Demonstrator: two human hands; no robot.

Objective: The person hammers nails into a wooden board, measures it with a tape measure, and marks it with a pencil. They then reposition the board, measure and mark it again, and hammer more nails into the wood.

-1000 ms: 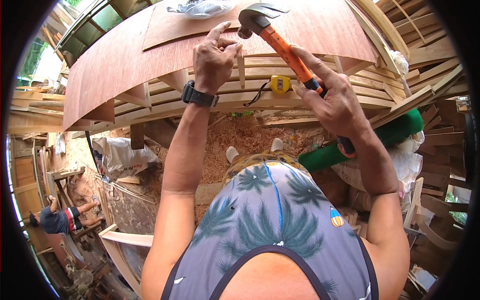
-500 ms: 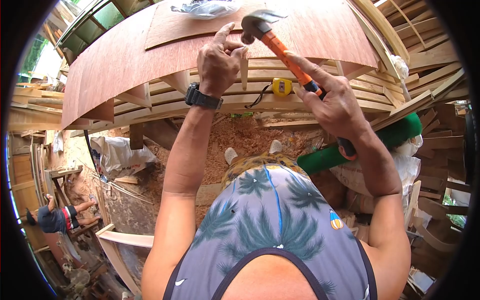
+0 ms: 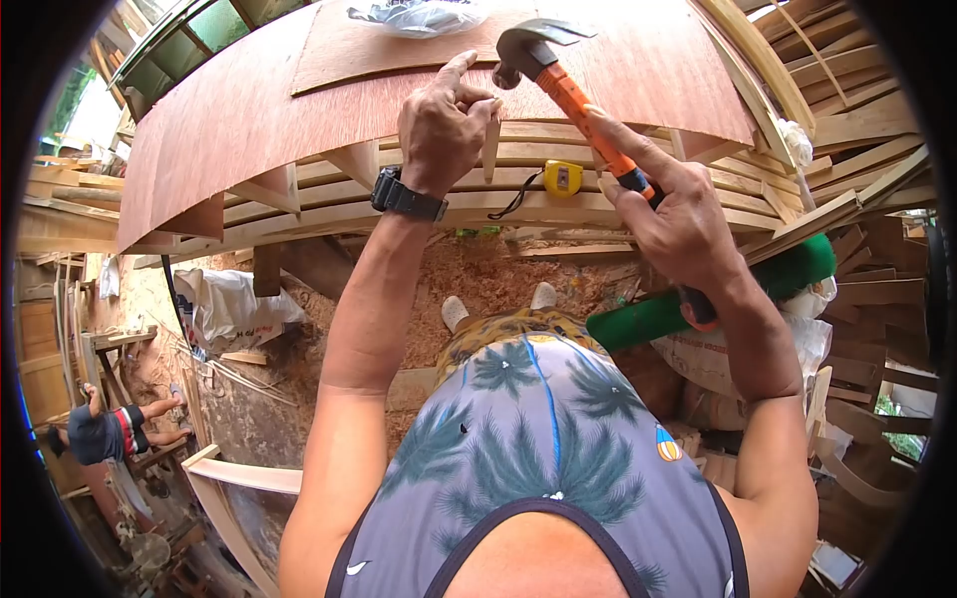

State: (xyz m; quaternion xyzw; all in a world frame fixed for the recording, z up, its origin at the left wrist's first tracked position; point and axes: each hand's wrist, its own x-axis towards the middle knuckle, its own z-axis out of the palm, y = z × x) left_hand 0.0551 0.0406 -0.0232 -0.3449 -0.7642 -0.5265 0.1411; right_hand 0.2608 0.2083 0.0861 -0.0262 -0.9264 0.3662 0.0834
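Note:
My right hand (image 3: 670,214) grips a claw hammer (image 3: 573,98) with an orange and black handle, index finger laid along it. The hammer's head is over the plywood sheet (image 3: 234,149), just right of my left fingertips. At the sheet's near edge, my left hand (image 3: 446,140) has its index finger stretched out while the thumb and other fingers close in a pinch. Whatever is between them is too small to make out. A yellow tape measure (image 3: 563,178) with a black strap rests on the wooden slats (image 3: 334,207) below the sheet's edge.
A second plywood piece (image 3: 399,55) lies on the sheet, with a clear plastic bag (image 3: 419,17) on it. A green roll (image 3: 638,321) lies at lower right beside white sacks. Stacked lumber (image 3: 862,120) fills the right. Another person (image 3: 100,434) is at far left.
The hammer's head has shifted slightly right and a little down. My left hand keeps its pinch at the sheet's edge, and the whole view has moved slightly.

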